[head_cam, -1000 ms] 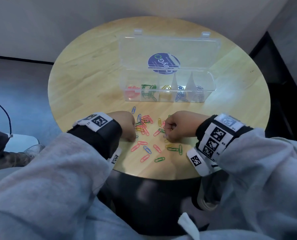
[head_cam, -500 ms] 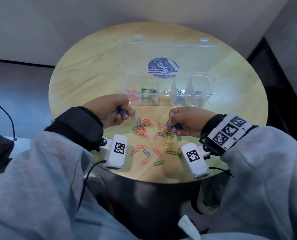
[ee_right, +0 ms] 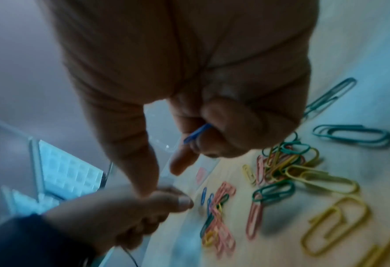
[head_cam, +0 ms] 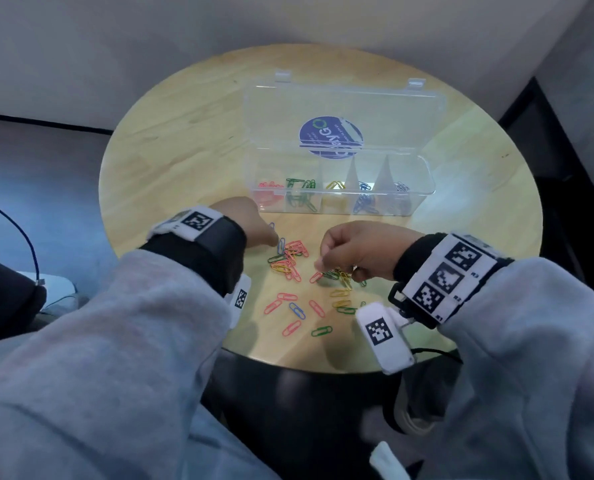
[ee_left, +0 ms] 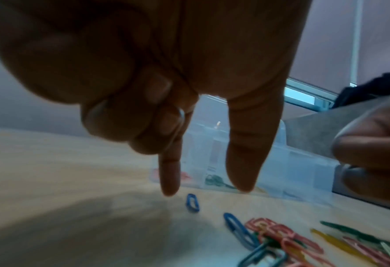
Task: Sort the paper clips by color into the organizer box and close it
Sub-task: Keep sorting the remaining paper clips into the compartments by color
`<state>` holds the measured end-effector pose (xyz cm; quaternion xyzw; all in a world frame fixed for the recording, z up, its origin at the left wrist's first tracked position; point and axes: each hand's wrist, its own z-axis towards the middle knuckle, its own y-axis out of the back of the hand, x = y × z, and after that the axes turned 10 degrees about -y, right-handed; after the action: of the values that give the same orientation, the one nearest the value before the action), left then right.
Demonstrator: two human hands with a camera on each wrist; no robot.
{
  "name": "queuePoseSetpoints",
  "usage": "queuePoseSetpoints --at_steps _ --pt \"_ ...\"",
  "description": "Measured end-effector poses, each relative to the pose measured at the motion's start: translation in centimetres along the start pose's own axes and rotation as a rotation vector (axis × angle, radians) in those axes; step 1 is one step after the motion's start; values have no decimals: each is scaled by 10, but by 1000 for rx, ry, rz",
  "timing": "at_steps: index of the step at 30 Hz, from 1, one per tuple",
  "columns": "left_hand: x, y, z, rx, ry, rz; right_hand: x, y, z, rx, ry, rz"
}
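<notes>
Your organizer box (head_cam: 340, 199) sits open toward the far side of the round table (head_cam: 171, 161), its clear lid (head_cam: 344, 112) tipped back with a blue round sticker (head_cam: 330, 136) on it. Counting from your left, the first compartment holds red clips (head_cam: 269, 188), the next green clips (head_cam: 300, 194), then a few yellow clips (head_cam: 335, 185), then blue clips (head_cam: 364, 199), and the last one silver-looking clips (head_cam: 402, 192).

Just on the near side of the box lies the loose pile of paper clips (head_cam: 290, 259), a mix of red, yellow, green and blue, with more scattered nearer to you.

Your left hand (head_cam: 245, 220) is at the left edge of that pile, close to the box front. Its index finger (ee_left: 169, 173) and thumb (ee_left: 246, 159) point down, parted and gripping nothing, with a small blue clip (ee_left: 192, 203) on the table just beyond them; the other fingers are curled into the palm.

Your right hand (head_cam: 361, 251) is over the right part of the pile, near a tangle of yellow and green clips (head_cam: 339, 275). Its curled fingers (ee_right: 235, 130) grip a blue paper clip (ee_right: 197, 133) against the palm, while the thumb (ee_right: 139, 153) and index finger (ee_right: 182, 160) point down, apart.
</notes>
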<state>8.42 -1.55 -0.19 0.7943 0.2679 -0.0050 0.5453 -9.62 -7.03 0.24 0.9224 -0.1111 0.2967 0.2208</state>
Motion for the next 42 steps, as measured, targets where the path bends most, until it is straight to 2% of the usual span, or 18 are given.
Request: queuePoseSetpoints --at_steps 2,7,13,19,27,31,34,37,42 --pt "-9 -2 5 17 -4 90 4 -7 -2 28 7 -208" --pt "-17 -6 16 51 3 172 10 -19 -1 -5 48 -458" --pt "-20 -10 19 94 -24 208 16 -38 -5 -50 99 -628" --pt "-8 -11 22 82 -22 185 18 -57 0 -99 105 -813" --pt "-5 -10 19 114 -19 185 16 -48 6 -126 87 -799" --pt "-4 -7 12 126 -49 161 10 -39 4 -157 111 -713" --pt "2 3 5 93 -52 40 7 -32 3 -165 122 -638" --pt "10 15 -2 82 -49 -184 6 -31 3 -149 99 -673" --pt "21 22 -6 108 -49 -705 10 -40 5 -142 91 -818"
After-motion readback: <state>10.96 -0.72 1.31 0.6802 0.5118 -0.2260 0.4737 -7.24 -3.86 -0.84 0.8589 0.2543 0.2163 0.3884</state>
